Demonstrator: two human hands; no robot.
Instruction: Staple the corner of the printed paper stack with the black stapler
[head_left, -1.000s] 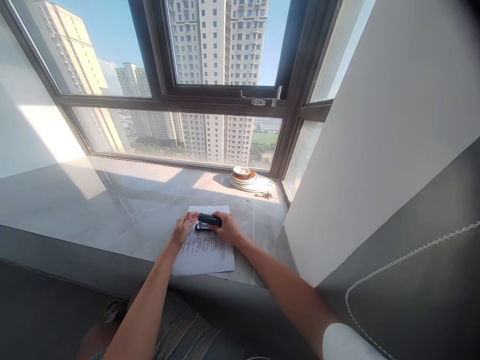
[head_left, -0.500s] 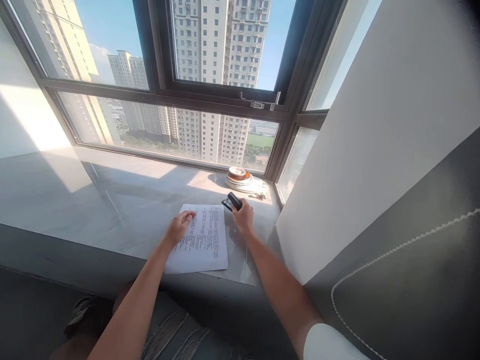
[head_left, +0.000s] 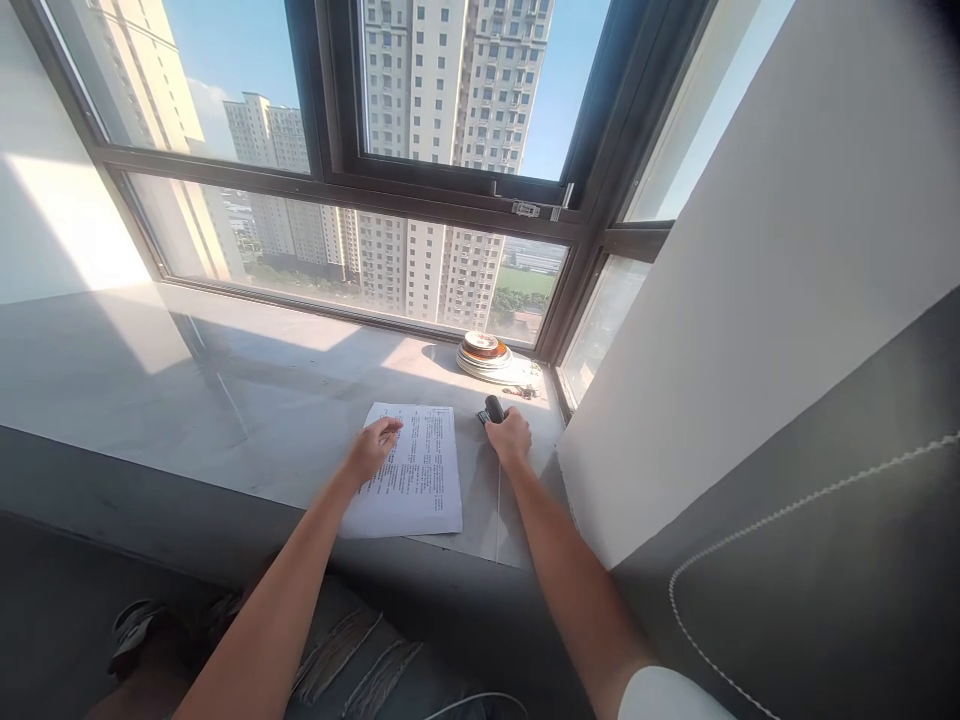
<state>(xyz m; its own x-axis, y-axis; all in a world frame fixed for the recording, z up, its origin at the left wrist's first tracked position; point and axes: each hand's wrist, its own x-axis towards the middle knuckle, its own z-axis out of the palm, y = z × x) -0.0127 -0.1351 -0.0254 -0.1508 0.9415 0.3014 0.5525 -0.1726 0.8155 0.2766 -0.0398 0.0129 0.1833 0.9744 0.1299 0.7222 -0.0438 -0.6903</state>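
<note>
A printed sheet of paper (head_left: 424,475) lies on the sill close to its front edge, its lower edge towards me. Over its left side is my left hand (head_left: 371,450), fingers loosely bent and holding nothing that I can see; whether it touches the paper I cannot tell. To the right of the sheet, my right hand (head_left: 511,438) is closed around a black stapler (head_left: 494,408), whose front end sticks out past the fingers. The stapler is low over the sill or on it.
A stack of round coils or plates (head_left: 484,357) stands by the window corner, with small dark bits (head_left: 519,392) in front. A slanting white wall (head_left: 697,300) borders the sill on the right, where a beaded cord (head_left: 739,530) hangs. The window frame (head_left: 360,197) runs along the back.
My right hand has carried the stapler right and down, away from the paper's edge. My left hand stays over the sheet, its fingers slightly looser. The view has shifted a little.
</note>
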